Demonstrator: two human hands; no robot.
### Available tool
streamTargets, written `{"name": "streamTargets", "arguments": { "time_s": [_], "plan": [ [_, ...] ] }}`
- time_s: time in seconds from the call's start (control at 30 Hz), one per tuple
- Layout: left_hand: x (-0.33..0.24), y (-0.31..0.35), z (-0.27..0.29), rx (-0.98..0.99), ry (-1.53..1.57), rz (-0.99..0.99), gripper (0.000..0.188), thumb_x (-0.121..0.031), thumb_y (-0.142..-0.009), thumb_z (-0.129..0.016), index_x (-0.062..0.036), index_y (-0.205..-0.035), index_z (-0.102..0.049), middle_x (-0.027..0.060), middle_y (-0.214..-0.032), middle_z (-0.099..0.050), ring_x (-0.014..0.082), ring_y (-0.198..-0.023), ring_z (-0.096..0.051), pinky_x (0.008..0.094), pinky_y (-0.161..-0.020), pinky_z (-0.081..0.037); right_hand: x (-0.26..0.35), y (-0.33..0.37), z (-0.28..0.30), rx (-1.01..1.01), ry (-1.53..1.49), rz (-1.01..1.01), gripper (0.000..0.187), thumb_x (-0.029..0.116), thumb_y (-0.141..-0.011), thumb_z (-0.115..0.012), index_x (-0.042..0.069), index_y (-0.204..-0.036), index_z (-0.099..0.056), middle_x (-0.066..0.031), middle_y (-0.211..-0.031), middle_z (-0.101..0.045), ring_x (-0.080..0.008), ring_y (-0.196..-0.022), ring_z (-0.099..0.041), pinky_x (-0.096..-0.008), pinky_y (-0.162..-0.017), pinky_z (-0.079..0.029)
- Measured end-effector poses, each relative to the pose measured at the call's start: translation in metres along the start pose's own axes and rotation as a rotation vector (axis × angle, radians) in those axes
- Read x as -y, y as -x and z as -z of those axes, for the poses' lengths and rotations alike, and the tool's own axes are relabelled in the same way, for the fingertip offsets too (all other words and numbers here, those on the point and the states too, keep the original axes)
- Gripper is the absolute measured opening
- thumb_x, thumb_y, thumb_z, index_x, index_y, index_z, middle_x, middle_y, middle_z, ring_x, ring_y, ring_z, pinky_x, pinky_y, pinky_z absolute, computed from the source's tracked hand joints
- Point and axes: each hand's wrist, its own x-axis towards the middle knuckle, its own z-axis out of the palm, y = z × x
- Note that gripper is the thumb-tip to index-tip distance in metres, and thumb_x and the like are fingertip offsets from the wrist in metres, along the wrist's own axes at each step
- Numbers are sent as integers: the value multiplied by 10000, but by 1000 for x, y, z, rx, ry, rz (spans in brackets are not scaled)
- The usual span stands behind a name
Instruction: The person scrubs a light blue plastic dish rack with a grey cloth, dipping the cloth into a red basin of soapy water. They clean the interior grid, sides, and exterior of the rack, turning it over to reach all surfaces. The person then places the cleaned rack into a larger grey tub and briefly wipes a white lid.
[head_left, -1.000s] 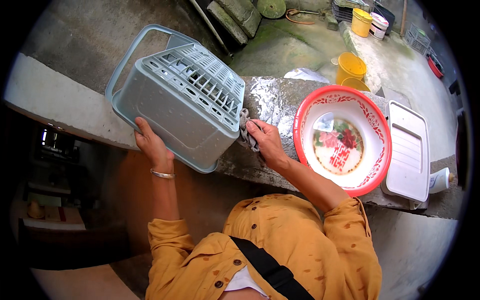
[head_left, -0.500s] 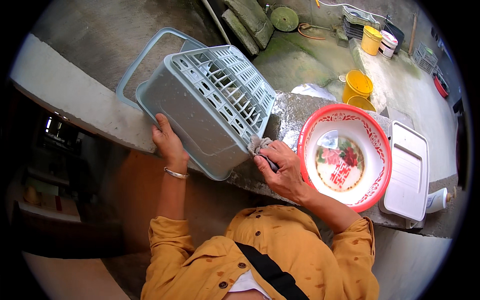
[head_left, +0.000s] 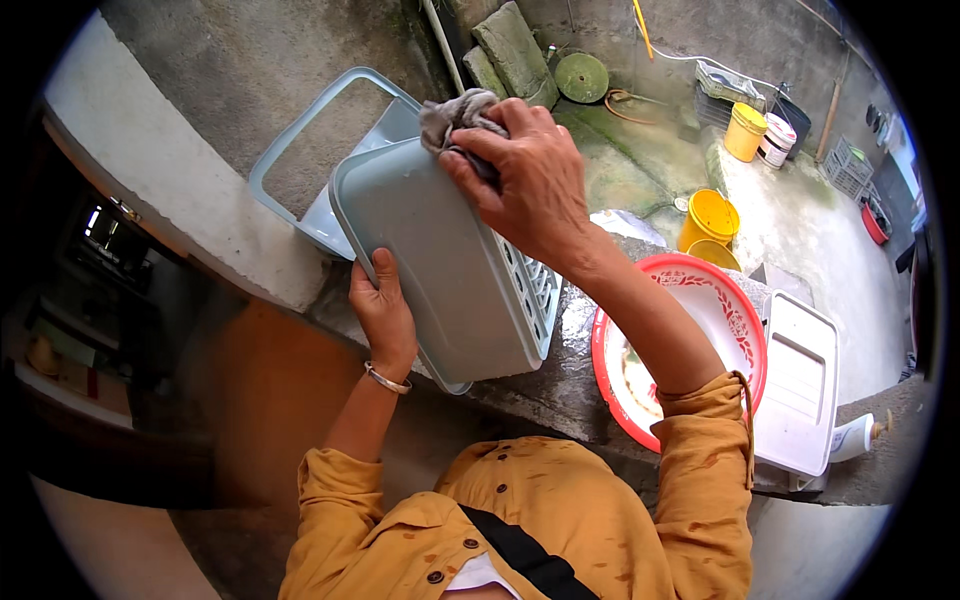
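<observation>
Currently | your left hand (head_left: 384,318) clasps the rim of the grey-blue basket (head_left: 440,260) | your right hand (head_left: 530,180) pinches a grey cloth (head_left: 452,118) at its upper corner | basket tilted over the ledge (head_left: 566,402) | hard pressing there might twist it loose

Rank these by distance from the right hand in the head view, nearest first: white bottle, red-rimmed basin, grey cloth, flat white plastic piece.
1. Grey cloth: in the right hand.
2. Red-rimmed basin: to the hand's lower right.
3. Flat white plastic piece: right of the basin.
4. White bottle: farthest right.
</observation>
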Motion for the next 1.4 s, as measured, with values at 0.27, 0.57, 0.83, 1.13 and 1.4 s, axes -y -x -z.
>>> {"name": "streamTargets", "arguments": {
  "time_s": [0.27,0.57,0.83,1.13,1.4],
  "plan": [
    [4,5,12,44,-78,-23,420,-400,-946,-509,-9,-1092,-556,30,-1006,-610,94,-877,-549,254,-785,-462,4,24,-5,-33,73,132,259,257,-736,-700,130,-957,-656,-64,-989,-527,-270,-913,-490,-398,-719,-373],
    [1,-14,5,90,32,29,381,-376,-953,-506,-31,-1104,-565,23,-1022,-617,100,-894,-561,249,-803,-459,-25,80,16,179,3,313,196,238,-690,-707,218,-862,-615,-6,-1130,-503,-297,-1045,-476,-407,-833,-370],
    [-2,-18,-4,64,12,86,396,-394,-956,-497,-18,-1040,-588,-20,-931,-589,58,-832,-492,234,-774,-429,-37,140,40,384,-116,419,178,230,-651,-673,231,-823,-629,-33,-1150,-476,-284,-1052,-465,-411,-825,-386],
    [-3,-23,-16,114,-41,2,367,-382,-944,-529,-27,-1023,-581,-43,-861,-554,48,-792,-464,214,-737,-409,-95,232,93,559,199,-217,149,238,-784,-676,117,-863,-639,-81,-1048,-531,-256,-975,-496,-396,-787,-396],
    [-10,-20,-64,362,2,62,264,-321,-939,-557,-57,-931,-559,-75,-786,-502,8,-714,-418,175,-647,-375,-172,309,105,961,563,-858,396,371,-758,-682,138,-1075,-646,-163,-1197,-449,-380,-1067,-482,-443,-928,-434]
  ]
}}
